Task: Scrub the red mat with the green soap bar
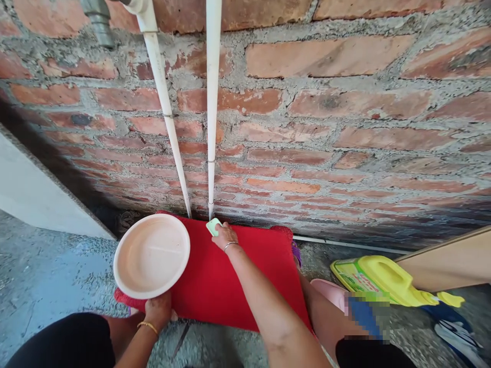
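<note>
A pale pink plastic basin (152, 255) sits over the left end of a red cloth-topped surface (245, 286). At its near edge is my left hand (158, 309), closed on the basin's lower side with most fingers hidden beneath it. The basin looks to hold little or nothing besides a shiny patch. My right hand (226, 236) reaches to the far edge of the red cloth. Its fingers are closed on a small pale green block (213, 227), shaped like a bar of soap, just above or against the cloth.
A brick wall (330, 133) rises behind, with white pipes (212, 102) running down it and a metal tap (98, 25) at upper left. On the right lie a yellow detergent bottle (378, 273) and a shoe (456, 335). A white panel (42, 179) stands left.
</note>
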`<state>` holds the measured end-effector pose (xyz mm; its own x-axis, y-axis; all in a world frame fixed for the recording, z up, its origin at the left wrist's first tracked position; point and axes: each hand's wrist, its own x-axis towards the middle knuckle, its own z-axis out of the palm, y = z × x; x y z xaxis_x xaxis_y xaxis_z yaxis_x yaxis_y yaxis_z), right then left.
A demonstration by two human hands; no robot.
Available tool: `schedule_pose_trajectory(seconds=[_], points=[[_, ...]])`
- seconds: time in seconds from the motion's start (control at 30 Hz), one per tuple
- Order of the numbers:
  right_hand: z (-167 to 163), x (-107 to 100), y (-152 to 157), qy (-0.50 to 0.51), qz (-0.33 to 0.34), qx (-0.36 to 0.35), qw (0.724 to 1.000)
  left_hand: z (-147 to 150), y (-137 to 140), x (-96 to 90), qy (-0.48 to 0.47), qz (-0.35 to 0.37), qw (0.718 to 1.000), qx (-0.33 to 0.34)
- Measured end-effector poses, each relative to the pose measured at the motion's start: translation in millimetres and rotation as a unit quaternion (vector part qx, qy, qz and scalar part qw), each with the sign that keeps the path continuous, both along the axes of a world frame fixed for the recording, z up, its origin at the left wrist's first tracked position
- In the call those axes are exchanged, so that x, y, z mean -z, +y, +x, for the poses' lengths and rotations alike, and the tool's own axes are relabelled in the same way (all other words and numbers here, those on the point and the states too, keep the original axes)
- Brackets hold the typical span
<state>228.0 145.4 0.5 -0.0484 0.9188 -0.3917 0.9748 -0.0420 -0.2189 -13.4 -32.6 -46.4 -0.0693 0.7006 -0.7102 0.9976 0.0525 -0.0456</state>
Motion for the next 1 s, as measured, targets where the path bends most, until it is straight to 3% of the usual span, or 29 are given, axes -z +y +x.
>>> schedule_pose_trajectory(seconds=[0.2,0.43,0.6,0.83,1.0], points=[[115.2,3.0,-5.1,-0.035,-0.001,0.114,0.993,2.1,-2.4,-4.7,0.016,0.038,0.999,0.018],[227.7,2.3,-44.4,-0.054,-0.016,0.273,0.960,5.9,0.1,-12.4,0.027,0.032,0.999,0.026],[250.4,7.2,-59.0,-0.051,0.009,0.357,0.933,6.3,1.4,-13.9,0.022,0.017,1.000,0.013],[258.3,30.8,-72.6,0.097,0.035,0.370,0.923,11.8,0.5,-22.6,0.035,0.020,0.999,0.013],[288.5,39.0,-104.1,0.112,0.035,0.414,0.903,15.3,1.9,-29.3,0.033,0.015,0.999,-0.009]])
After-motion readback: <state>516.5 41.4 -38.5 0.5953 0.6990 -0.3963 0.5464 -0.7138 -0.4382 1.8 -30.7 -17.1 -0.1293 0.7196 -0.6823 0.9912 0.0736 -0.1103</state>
